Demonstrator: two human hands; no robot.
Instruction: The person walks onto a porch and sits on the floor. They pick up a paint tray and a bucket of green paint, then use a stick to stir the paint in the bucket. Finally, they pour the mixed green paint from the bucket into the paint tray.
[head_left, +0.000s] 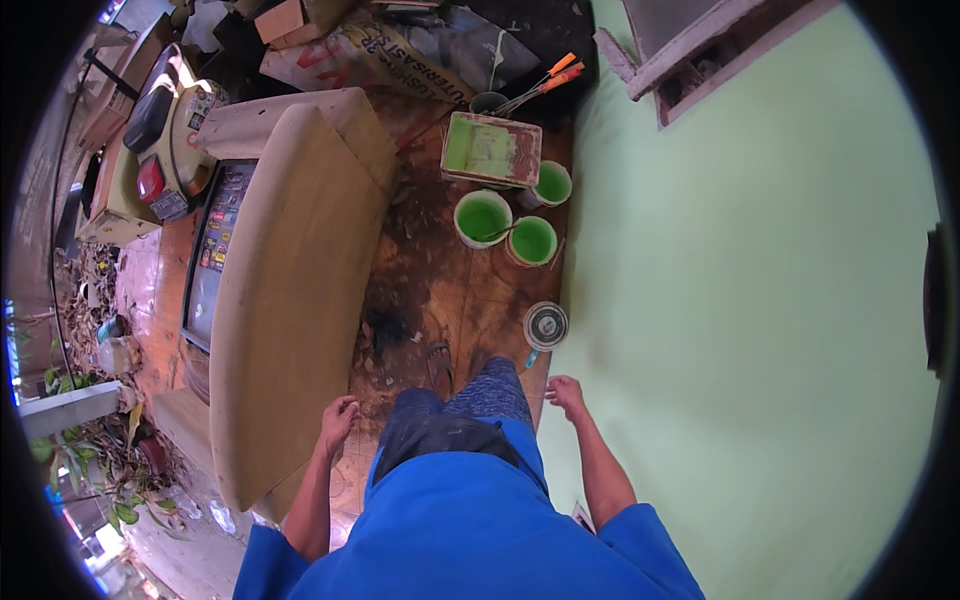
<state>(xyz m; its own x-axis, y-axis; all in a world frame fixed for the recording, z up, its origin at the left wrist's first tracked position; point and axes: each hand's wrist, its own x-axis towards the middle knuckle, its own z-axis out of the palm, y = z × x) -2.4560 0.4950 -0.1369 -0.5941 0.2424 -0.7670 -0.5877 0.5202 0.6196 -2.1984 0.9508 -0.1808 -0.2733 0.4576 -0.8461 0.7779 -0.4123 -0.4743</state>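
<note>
My left hand [340,416] hangs beside the padded edge of a tan sofa [300,290], its fingers loosely bent and nothing seen in them. On the other side, my right hand [566,394] is held out near the pale green wall [740,300], fingers slightly apart and holding nothing visible. Ahead of it on the floor stands a round grey-topped can [546,326], with a turquoise-handled tool [532,357] beside it. Farther off are a white bucket of green paint [482,217], a second paint bucket [531,241] with a stick across it, and a third bucket [552,184].
A paint-smeared tray [492,150] sits behind the buckets, near orange-handled tools [562,72] in a dark pot. Printed sacks [370,55] lie at the back. A scooter [180,130] is beyond the sofa. Potted plants [125,470] stand at left. Stained tiles [450,300] cover the floor.
</note>
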